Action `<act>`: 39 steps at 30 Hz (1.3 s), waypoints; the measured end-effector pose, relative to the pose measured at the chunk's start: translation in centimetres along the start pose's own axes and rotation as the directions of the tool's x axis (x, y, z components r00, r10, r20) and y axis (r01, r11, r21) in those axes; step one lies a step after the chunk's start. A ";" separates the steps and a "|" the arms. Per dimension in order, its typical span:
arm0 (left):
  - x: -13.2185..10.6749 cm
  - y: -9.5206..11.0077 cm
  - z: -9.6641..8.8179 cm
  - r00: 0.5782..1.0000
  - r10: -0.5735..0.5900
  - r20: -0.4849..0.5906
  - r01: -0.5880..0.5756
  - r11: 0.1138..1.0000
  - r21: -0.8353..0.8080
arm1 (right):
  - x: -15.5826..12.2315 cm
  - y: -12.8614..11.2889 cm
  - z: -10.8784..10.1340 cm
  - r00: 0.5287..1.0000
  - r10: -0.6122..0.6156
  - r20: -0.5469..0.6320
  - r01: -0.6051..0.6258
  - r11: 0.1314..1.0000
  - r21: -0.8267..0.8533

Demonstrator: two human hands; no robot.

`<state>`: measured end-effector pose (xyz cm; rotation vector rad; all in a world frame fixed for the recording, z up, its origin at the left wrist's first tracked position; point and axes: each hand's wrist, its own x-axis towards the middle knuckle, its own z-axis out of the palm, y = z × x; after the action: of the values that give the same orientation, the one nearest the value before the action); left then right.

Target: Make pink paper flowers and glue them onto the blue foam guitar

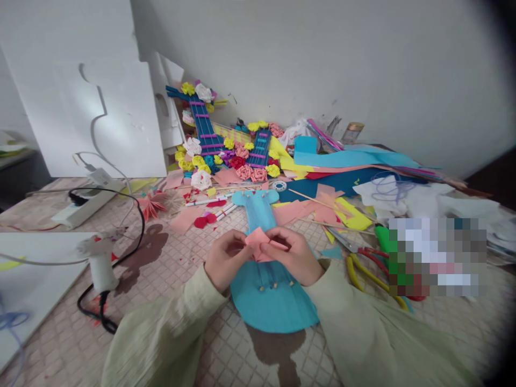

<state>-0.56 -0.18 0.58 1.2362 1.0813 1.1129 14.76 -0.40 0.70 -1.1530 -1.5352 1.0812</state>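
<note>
My left hand (224,260) and my right hand (291,255) meet over the table, both pinched on a small pink paper piece (258,240) that is partly folded between the fingertips. Under my hands lies a light blue guitar-shaped cutout (266,301), its neck pointing away from me. Both arms wear pale green sleeves.
A glue gun (100,263) with a black cable stands at the left beside a white power strip (86,201). Yellow-handled pliers (373,277) and scissors lie right of my hands. Paper flowers (237,158), markers, sticks and coloured paper scraps crowd the back. White foam boards lean on the wall.
</note>
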 end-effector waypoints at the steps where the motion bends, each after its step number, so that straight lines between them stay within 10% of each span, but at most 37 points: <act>1: 0.0 0.0 0.0 1.000 0.009 0.006 -0.009 1.000 0.001 | 0.0 0.0 0.0 1.000 -0.006 -0.008 0.006 1.000 0.000; 29: -0.1 -0.1 0.3 0.998 0.021 -0.051 -0.023 0.999 -0.035 | -0.2 0.0 0.1 0.998 -0.046 -0.051 0.047 0.999 0.014; 39: -0.5 0.6 0.5 0.999 -0.027 -0.027 0.023 0.986 -0.164 | 0.1 0.8 -0.1 0.992 0.117 -0.037 -0.105 0.963 0.248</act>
<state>-0.18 -0.69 1.16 1.0776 1.0033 1.1793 14.95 -0.12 -0.09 -1.0952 -1.2677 1.2689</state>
